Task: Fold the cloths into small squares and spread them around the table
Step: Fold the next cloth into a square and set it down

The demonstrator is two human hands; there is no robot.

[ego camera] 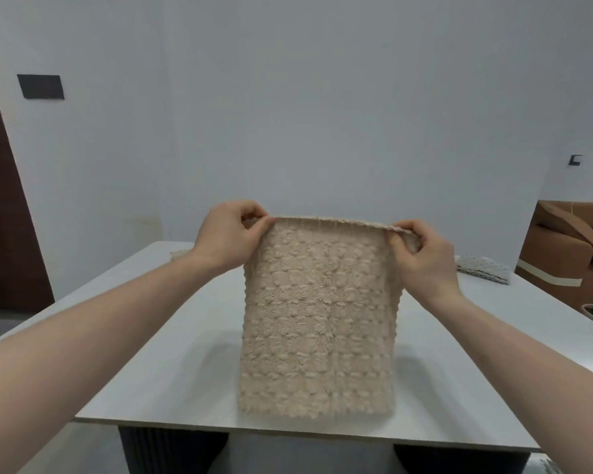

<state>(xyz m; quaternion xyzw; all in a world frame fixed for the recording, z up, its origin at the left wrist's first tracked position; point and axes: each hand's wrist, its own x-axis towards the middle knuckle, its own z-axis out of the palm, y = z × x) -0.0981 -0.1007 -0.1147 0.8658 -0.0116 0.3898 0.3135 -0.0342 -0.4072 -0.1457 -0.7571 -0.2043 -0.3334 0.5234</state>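
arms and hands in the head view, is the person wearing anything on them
Nothing shows on them. Both forearms are bare right to the bottom edge of the picture, with no sleeve in view. The left hand and the right hand are ungloved, and no ring, watch, bracelet or marking can be seen on the fingers or wrists.

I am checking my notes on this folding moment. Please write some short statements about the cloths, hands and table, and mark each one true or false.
1. Both hands pinch the top corners of the beige cloth. True: left hand, right hand.
2. The beige cloth lies flat on the table. False: it hangs upright from the hands.
3. A white cloth lies at the table's far right. True.
4. The left hand is open and idle. False: it holds a corner.
5. The beige cloth is smooth. False: it has a bumpy texture.
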